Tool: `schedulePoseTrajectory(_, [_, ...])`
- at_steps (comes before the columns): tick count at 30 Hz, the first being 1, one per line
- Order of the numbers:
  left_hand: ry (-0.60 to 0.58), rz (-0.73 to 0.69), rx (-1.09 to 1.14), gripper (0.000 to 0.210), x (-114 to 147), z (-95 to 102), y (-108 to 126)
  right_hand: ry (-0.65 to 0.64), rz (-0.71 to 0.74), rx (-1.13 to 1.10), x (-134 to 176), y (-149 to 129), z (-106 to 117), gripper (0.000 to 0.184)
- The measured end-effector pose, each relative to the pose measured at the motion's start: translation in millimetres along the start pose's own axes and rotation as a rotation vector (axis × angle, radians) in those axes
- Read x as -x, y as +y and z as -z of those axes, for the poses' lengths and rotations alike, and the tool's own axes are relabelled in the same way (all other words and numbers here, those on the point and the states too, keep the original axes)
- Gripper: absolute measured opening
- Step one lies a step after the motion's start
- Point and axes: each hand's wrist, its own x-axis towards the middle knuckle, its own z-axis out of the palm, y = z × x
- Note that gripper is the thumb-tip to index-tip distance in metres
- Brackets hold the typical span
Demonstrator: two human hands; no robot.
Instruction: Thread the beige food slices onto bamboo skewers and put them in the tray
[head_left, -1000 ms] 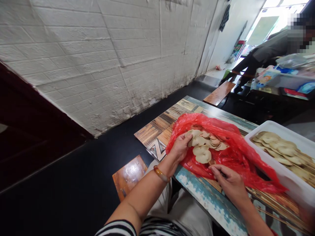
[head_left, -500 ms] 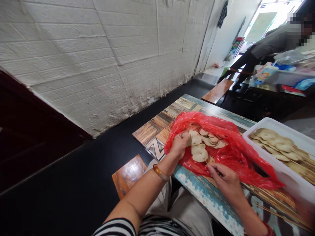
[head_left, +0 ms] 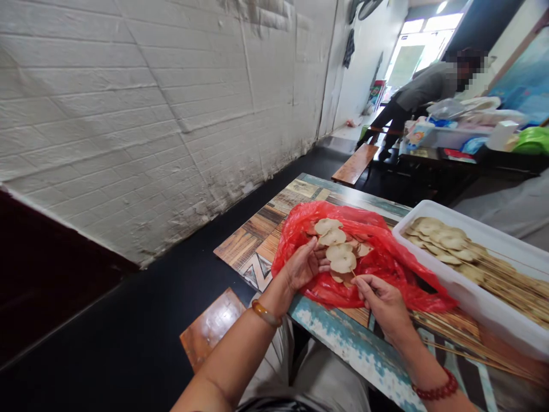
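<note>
Red plastic lay open on the worktop (head_left: 257, 233): a bag (head_left: 388, 272) with its sides pushed outward, probably so that both hands could get at the slices inside without them spilling. The left hand (head_left: 305, 264) was at the bag's near left side, its fingers loosely spread and the palm partly turned up beside the skewered slices (head_left: 342, 258), perhaps to steady them from beneath; whether it touched them could not be told. The right hand (head_left: 384, 300) pinched the lower end of a thin skewer (head_left: 353, 274) between thumb and fingers, a grip that seemed chosen to direct the stick while leaving its upper length free.

To the right stood a white tub (head_left: 493, 236), just beside the bag and probably put there for an easy reach. In it lay more slices (head_left: 446, 240), overlapping at the far left end, their sticks all pointing right, likely so that the handles stayed together. Loose sticks (head_left: 454, 326) lay on the worktop between tub and person, near the right hand.

The skewered slices were over the open bag, between the two hands. They looked pale beige, thin and matt, roundish with wavy, lobed edges, and overlapped like petals.
</note>
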Motion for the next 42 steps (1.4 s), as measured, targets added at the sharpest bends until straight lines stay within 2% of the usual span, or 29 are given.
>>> schedulePoseTrajectory(6, [0.019, -0.01, -0.021, 0.041, 0, 1.7, 0, 0.013, 0.052, 0.051, -2, -5, 1, 0.033])
schedulePoseTrajectory(10, [0.063, -0.075, -0.047, 0.038, -1, -1.8, 2, 0.042, 0.114, 0.09, -3, -13, 2, 0.031])
schedulePoseTrajectory(14, [0.098, -0.141, -0.038, 0.031, -4, -2.6, 8, 0.127, 0.287, 0.183, -3, -26, 4, 0.029])
schedulePoseTrajectory(18, [0.093, -0.121, -0.074, 0.033, -9, 0.1, 14, 0.264, 0.444, 0.282, -3, -42, 15, 0.026])
schedulePoseTrajectory(23, [0.105, -0.109, -0.085, 0.032, -8, 0.3, 16, 0.403, 0.498, 0.38, 1, -61, 57, 0.022])
schedulePoseTrajectory(26, [0.103, -0.114, -0.085, 0.031, -8, 0.2, 17, 0.496, 0.524, 0.494, 2, -66, 98, 0.021])
schedulePoseTrajectory(29, [0.09, -0.12, -0.081, 0.031, -8, 0.7, 17, 0.598, 0.476, 0.636, 2, -65, 145, 0.023])
schedulePoseTrajectory(32, [0.087, -0.134, -0.077, 0.031, -7, 1.3, 17, 0.599, 0.382, 0.817, 1, -59, 189, 0.028])
schedulePoseTrajectory(34, [0.092, -0.14, -0.077, 0.031, -7, 1.5, 17, 0.561, 0.318, 0.895, -2, -53, 210, 0.029])
schedulePoseTrajectory(37, [0.096, -0.144, -0.075, 0.029, -6, 1.6, 16, 0.514, 0.241, 0.927, -9, -44, 225, 0.031])
schedulePoseTrajectory(42, [0.094, -0.145, -0.061, 0.028, -7, 3.4, 16, 0.332, 0.182, 0.911, -22, -37, 218, 0.03])
